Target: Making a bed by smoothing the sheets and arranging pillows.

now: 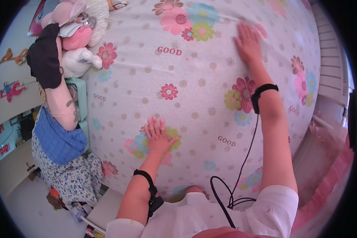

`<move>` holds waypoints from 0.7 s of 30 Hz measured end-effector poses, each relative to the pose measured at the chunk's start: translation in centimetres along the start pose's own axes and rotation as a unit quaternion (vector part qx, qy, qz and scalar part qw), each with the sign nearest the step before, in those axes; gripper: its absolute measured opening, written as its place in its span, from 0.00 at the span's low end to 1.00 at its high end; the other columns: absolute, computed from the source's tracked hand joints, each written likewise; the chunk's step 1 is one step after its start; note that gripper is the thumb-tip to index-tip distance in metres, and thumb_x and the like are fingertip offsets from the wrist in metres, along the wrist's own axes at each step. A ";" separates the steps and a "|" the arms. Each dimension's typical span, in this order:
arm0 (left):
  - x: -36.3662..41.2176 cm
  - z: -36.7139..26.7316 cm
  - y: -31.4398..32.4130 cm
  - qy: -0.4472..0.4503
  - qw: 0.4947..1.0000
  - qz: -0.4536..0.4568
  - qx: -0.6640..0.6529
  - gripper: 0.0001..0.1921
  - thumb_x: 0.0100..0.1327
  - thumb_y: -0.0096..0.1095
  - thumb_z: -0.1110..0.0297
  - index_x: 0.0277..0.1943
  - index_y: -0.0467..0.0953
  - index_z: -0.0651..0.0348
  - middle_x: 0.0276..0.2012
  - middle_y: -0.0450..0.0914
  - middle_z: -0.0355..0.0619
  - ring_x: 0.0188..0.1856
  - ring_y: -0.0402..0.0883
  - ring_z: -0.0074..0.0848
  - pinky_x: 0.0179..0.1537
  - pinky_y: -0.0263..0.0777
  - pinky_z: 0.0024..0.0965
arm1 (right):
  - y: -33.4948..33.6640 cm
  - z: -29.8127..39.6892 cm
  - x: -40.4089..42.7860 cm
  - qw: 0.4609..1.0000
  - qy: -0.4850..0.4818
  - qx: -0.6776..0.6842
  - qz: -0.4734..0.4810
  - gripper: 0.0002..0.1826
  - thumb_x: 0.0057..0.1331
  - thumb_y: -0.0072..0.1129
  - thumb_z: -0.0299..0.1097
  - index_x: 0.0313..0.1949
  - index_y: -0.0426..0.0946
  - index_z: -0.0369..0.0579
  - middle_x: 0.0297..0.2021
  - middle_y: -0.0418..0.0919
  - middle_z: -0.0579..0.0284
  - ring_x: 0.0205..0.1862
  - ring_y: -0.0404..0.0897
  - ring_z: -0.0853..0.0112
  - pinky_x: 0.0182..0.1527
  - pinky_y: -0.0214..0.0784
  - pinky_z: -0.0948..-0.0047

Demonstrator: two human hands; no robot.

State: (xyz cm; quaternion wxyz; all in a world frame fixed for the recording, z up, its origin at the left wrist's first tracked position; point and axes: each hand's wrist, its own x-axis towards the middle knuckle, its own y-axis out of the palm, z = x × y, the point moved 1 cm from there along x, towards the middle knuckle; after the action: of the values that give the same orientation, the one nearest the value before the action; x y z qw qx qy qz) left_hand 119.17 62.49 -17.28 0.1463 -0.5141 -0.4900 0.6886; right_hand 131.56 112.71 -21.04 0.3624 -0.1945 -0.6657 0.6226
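A white bed sheet (193, 98) printed with pink, blue and green flowers spreads over the bed before me. My left hand (158, 136) rests palm down on it, fingers apart, over a printed flower cluster in the lower middle. Farther off at the upper right, my right hand (248, 43) lies on the sheet, slightly blurred, near a shallow crease. Neither hand holds anything. Black straps with small devices circle both forearms, and a black cable (247, 154) runs down from the right one across the sheet.
Plush toys (77, 62), a black cloth (46, 58), a blue quilted cloth (62, 136) and a floral cloth (71, 175) are heaped along the left edge. A white radiator (333, 59) and pink frilled fabric (324, 190) border the right. An open drawer (98, 220) is at the lower left.
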 end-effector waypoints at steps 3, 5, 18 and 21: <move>0.1 -0.2 -0.1 -0.014 1.000 0.017 0.001 0.58 0.58 0.49 0.26 0.75 0.35 0.62 0.75 0.27 0.62 0.76 0.22 0.53 0.72 0.19 0.60 | 0.1 -2.9 0.6 0.999 0.028 -0.023 -0.008 0.34 0.72 0.40 0.53 0.73 0.52 0.56 0.74 0.52 0.58 0.76 0.47 0.64 0.75 0.35 0.60; -0.4 0.7 0.1 -0.031 0.999 0.026 0.008 0.58 0.58 0.49 0.26 0.75 0.35 0.62 0.75 0.27 0.61 0.76 0.22 0.53 0.72 0.19 0.60 | 0.3 -2.0 1.1 0.999 0.036 -0.026 -0.008 0.34 0.72 0.40 0.53 0.74 0.52 0.56 0.74 0.51 0.59 0.76 0.47 0.64 0.75 0.35 0.60; -1.0 0.7 -1.4 0.023 0.994 -0.063 -0.082 0.55 0.55 0.65 0.39 0.74 0.44 0.65 0.74 0.40 0.66 0.75 0.37 0.60 0.71 0.32 0.64 | -0.6 -2.0 1.3 1.000 0.023 0.000 0.003 0.34 0.72 0.41 0.51 0.74 0.51 0.56 0.74 0.51 0.57 0.76 0.47 0.62 0.75 0.32 0.60; 1.1 3.0 -2.8 0.012 0.993 -0.078 -0.084 0.48 0.60 0.61 0.46 0.73 0.46 0.66 0.74 0.43 0.63 0.76 0.39 0.54 0.71 0.32 0.63 | -1.0 -2.0 1.9 1.000 0.025 0.001 0.003 0.35 0.71 0.42 0.50 0.74 0.51 0.54 0.74 0.51 0.55 0.76 0.47 0.61 0.75 0.32 0.60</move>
State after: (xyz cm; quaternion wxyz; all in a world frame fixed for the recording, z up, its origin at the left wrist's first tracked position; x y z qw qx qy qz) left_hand 115.32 63.04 -15.60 0.1614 -0.4926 -0.5834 0.6253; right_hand 131.90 115.30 -19.71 0.3768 -0.2117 -0.6555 0.6193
